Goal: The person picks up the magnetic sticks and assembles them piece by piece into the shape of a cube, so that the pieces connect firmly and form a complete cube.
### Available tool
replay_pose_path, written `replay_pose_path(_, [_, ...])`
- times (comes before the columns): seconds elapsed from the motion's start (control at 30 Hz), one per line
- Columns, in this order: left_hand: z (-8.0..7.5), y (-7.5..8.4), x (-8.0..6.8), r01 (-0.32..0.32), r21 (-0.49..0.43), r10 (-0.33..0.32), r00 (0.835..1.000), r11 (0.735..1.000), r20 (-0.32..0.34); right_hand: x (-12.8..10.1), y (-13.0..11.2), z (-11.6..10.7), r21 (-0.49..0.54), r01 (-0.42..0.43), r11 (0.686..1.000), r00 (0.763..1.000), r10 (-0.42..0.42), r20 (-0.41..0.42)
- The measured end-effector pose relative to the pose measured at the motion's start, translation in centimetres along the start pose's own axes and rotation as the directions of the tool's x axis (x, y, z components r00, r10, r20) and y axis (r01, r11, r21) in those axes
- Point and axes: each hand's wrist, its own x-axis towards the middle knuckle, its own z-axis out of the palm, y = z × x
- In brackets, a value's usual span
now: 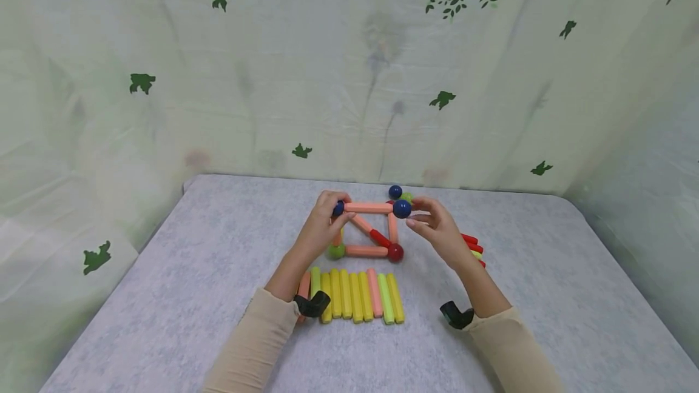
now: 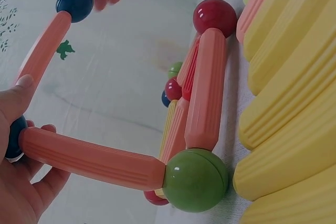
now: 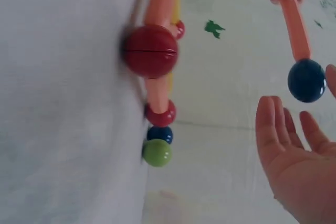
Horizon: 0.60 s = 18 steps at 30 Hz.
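Observation:
My left hand (image 1: 322, 223) grips a blue ball (image 2: 16, 139) at a corner of a stick-and-ball frame. From that ball a pink stick (image 1: 368, 207) runs sideways to another blue ball (image 1: 401, 208), held up in the air. A further pink stick (image 2: 94, 158) slopes down to a green ball (image 2: 195, 180) by the table. My right hand (image 1: 437, 226) is beside the raised blue ball, thumb and fingers spread around it with a gap showing in the right wrist view. Low in the frame, a pink stick (image 1: 366, 251) joins the green ball to a red ball (image 1: 395, 252).
In front of the frame lies a row of yellow sticks (image 1: 346, 294) with some pink and light green ones. Several red sticks (image 1: 471, 239) lie near my right wrist. Behind the frame sit a loose blue ball (image 1: 395, 191) and a light green ball (image 3: 157, 152).

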Motion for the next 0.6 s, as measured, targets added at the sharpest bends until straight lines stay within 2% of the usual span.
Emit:
replay_pose_path(0.1, [0.0, 0.0, 0.0, -0.005, 0.002, 0.005, 1.0, 1.0, 0.001, -1.6, 1.0, 0.4, -0.097, -0.042, 0.994, 0.999, 0.045, 0.029])
replay_pose_path(0.17, [0.0, 0.0, 0.0, -0.006, 0.003, 0.006, 1.0, 1.0, -0.002, -2.8, 1.7, 0.9, -0.16, -0.076, 0.984, 0.99, 0.093, 0.104])
replay_pose_path(0.27, [-0.1, 0.0, 0.0, -0.007, 0.001, 0.007, 1.0, 1.0, -0.008, -4.0, 2.7, 1.7, -0.233, -0.107, 0.967, 0.952, 0.167, 0.256])
replay_pose_path(0.37, [-0.1, 0.0, 0.1, -0.01, -0.003, 0.01, 1.0, 1.0, -0.01, -4.5, 3.2, 2.7, -0.315, -0.093, 0.944, 0.905, 0.212, 0.368])
replay_pose_path(0.47, [-0.1, -0.1, 0.1, -0.008, -0.002, 0.008, 1.0, 1.0, -0.002, -4.7, 3.3, 3.6, -0.442, -0.047, 0.896, 0.888, 0.241, 0.392])
replay_pose_path(0.6, [0.0, 0.0, 0.0, -0.003, 0.001, 0.003, 1.0, 1.0, 0.004, -5.0, 2.6, 4.8, -0.597, -0.036, 0.801, 0.902, 0.284, 0.326])
